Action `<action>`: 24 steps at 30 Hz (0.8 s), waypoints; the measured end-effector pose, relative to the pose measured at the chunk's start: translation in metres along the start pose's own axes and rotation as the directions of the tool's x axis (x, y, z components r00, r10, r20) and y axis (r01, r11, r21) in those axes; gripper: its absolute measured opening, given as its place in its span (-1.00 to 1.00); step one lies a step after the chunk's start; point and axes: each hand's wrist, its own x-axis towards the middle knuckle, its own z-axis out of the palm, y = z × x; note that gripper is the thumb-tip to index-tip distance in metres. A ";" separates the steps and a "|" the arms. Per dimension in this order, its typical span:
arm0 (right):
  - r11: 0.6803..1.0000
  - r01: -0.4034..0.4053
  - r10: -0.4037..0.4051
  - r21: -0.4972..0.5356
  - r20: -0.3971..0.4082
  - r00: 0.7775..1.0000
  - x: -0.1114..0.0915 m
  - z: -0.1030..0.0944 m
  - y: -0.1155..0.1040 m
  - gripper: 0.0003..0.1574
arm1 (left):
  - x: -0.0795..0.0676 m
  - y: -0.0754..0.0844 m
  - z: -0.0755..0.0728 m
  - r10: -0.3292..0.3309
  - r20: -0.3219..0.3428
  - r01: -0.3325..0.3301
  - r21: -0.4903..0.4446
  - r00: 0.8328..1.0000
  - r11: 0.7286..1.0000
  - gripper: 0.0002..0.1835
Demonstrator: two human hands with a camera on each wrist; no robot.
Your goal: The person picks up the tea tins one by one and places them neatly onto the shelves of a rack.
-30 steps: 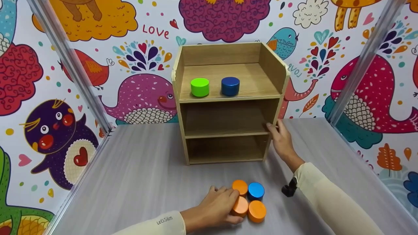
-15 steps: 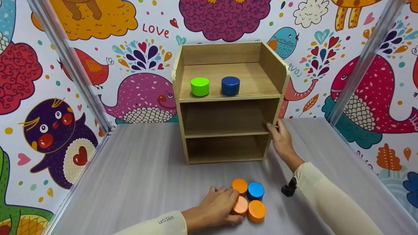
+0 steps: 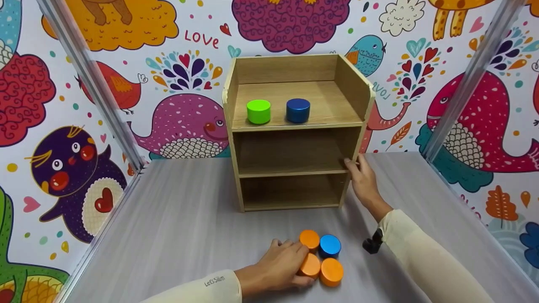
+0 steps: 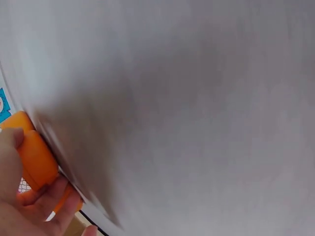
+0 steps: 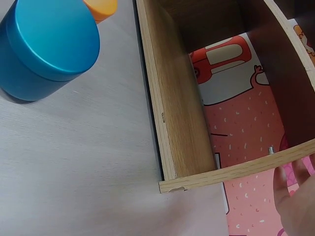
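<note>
My left hand (image 3: 278, 266) grips the near-left orange canister (image 3: 310, 266) of a small cluster on the table. In the left wrist view, thumb and fingers lie on either side of that orange canister. Close around it stand a second orange canister (image 3: 309, 240), a third orange canister (image 3: 332, 271) and a blue lidded canister (image 3: 330, 245). With my right hand (image 3: 364, 181) I hold the right side panel of a small wooden shelf (image 3: 290, 173), thumb at its front edge and fingers on the outer face. The right wrist view shows those fingertips against the panel.
On the shelf's top level stand a bright green canister (image 3: 258, 112) and a dark blue canister (image 3: 298, 111). Patterned walls with metal corner posts (image 3: 94, 88) enclose the grey table (image 3: 181, 219) at the back and sides. A black clip (image 3: 372, 244) hangs at my right cuff.
</note>
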 end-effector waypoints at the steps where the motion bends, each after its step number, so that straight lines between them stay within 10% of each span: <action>1: 1.000 0.000 0.000 0.003 0.000 1.000 0.000 0.000 0.000 -0.31 | 0.000 0.000 -0.001 -0.001 0.000 0.001 0.002 1.000 1.000 -0.33; 24: 1.000 0.015 -0.015 0.003 0.006 1.000 0.001 -0.002 0.001 -0.30 | 0.002 0.005 -0.028 0.051 -0.056 -0.046 0.083 0.997 0.995 -0.38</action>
